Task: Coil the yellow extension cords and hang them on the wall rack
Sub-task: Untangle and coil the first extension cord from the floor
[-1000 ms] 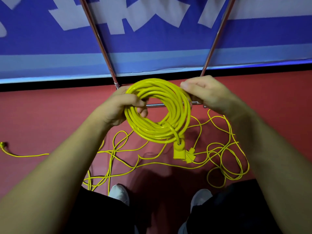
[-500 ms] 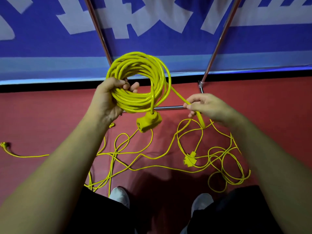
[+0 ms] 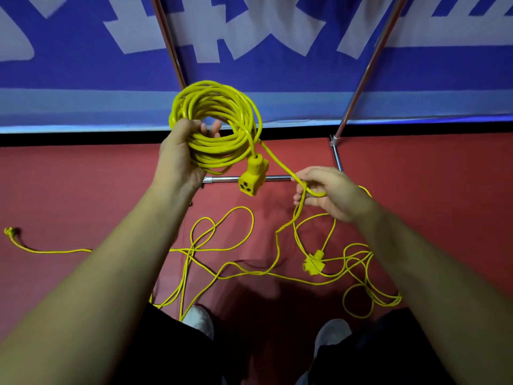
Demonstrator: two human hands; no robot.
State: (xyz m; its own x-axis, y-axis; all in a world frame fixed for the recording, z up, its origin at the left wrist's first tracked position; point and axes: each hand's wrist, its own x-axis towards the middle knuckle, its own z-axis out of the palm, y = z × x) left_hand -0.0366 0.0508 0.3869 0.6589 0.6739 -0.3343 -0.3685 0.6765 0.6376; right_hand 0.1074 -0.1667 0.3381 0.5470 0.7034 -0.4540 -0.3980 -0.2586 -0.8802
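- Plug end (image 3: 11,232): lies far left on the red floor (image 3: 69,190).
- Your left hand (image 3: 177,159): fingers are curled round the left side of the coiled yellow cord (image 3: 222,112), held up before the blue banner (image 3: 83,65).
- Socket block (image 3: 251,179): hangs from the coil, in front of the chrome bar (image 3: 277,178).
- Your right hand (image 3: 330,193): thumb and fingers pinch the strand (image 3: 277,162) running down from the coil.
- Loose cord (image 3: 191,250): lies tangled on the floor near your shoes (image 3: 198,319), with a three-way tap (image 3: 313,262) at right.

Yellow cord coil (image 3: 219,126), red floor (image 3: 83,190), blue/white banner (image 3: 277,37).
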